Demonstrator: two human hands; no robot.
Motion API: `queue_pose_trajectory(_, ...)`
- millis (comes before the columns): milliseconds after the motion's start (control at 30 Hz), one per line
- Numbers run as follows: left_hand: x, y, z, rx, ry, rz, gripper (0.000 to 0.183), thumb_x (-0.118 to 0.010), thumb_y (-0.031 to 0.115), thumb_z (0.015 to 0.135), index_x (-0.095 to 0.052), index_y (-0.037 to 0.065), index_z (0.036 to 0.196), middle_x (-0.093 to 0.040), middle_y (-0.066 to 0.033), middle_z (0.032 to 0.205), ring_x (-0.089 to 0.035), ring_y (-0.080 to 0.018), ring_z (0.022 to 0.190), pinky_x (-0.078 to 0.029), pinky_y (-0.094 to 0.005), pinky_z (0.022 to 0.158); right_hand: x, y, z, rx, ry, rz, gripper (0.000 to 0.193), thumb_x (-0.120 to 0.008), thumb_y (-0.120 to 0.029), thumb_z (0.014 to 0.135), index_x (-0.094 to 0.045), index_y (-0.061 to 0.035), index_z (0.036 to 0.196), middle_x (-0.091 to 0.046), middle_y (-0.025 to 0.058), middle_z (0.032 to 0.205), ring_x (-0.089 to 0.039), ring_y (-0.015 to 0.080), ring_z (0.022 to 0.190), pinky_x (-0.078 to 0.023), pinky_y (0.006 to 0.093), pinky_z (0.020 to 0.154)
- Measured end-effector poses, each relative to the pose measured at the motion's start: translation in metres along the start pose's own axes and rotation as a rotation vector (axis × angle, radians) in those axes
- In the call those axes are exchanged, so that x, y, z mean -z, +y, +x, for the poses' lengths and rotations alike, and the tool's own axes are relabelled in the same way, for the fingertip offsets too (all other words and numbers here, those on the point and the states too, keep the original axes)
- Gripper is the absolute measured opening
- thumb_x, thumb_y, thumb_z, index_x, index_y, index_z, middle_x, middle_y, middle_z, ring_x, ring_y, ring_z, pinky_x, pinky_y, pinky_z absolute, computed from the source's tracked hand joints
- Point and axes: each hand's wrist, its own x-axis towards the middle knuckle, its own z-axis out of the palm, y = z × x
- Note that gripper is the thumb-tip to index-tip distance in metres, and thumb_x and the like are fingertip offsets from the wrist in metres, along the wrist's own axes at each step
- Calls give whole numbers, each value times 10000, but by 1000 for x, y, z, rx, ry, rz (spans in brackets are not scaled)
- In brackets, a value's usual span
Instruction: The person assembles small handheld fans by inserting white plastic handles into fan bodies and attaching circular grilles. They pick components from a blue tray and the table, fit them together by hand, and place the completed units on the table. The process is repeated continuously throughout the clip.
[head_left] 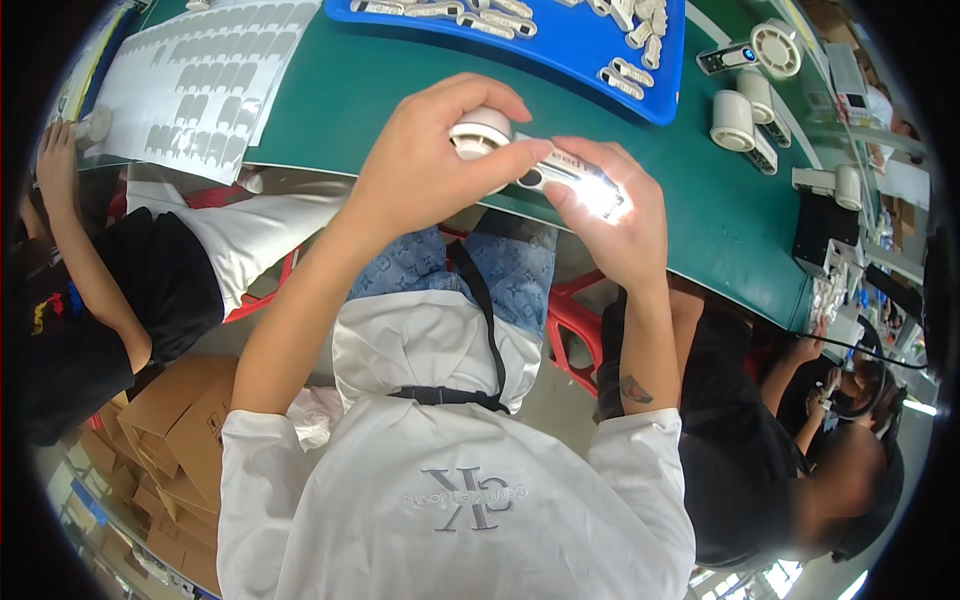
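Just over the near edge of the green table, both of my hands hold one white handheld fan (478,134). My left hand (425,160) is curled around its round head, with the thumb reaching along toward the handle. My right hand (620,205) grips the far end of the handle (560,165) between thumb and fingers. A bright white light glares there and washes out the detail. A dark round spot shows on the handle between my two thumbs. The fan's underside is hidden.
A blue tray (655,112) with several white handle-shaped parts sits ahead on the green table (400,90). Similar white fans (733,120) stand at the right. Sticker sheets (215,80) lie at the left. Co-workers sit on both sides; cardboard boxes (180,410) are at lower left.
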Motion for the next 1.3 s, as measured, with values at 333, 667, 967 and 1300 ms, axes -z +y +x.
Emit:
queue_pose_trajectory(333,14,26,-4,-53,78,-45,350,-830,157,746,-665,17,1021,-663,-73,1038,-618,-144,935,-496,-285,820,7,-11,-7,-25,-127,211,447,-696,-98,815,-622,41,1233,-624,124,1097,-593,190,994,-456,283,881)
queue_pose_trajectory(667,21,9,-12,-116,123,-358,779,-752,405,826,-431,-15,1399,-512,-145,1363,-523,-255,1237,-444,-386,992,-34,-1,3,-163,9,1168,642,-685,-223,900,-416,45,1418,-510,177,1392,-540,244,1230,-493,344,957)
queue_pose_trajectory(967,37,-28,1,66,272,-375,437,-447,236,1034,-438,-69,1347,-598,-204,1230,-605,-250,1099,-449,-374,1003,-36,-43,28,20,-126,673,635,-647,-98,871,-394,-14,1448,-450,159,1414,-475,290,1284,-408,377,1062)
queue_pose_trajectory(1300,220,-49,71,227,331,96,500,-559,384,986,-493,38,1341,-612,-73,1001,-581,-146,832,-459,-272,719,39,26,-35,-1,534,454,345,-627,-24,903,-605,-58,1246,-630,70,976,-612,181,866,-503,305,778)
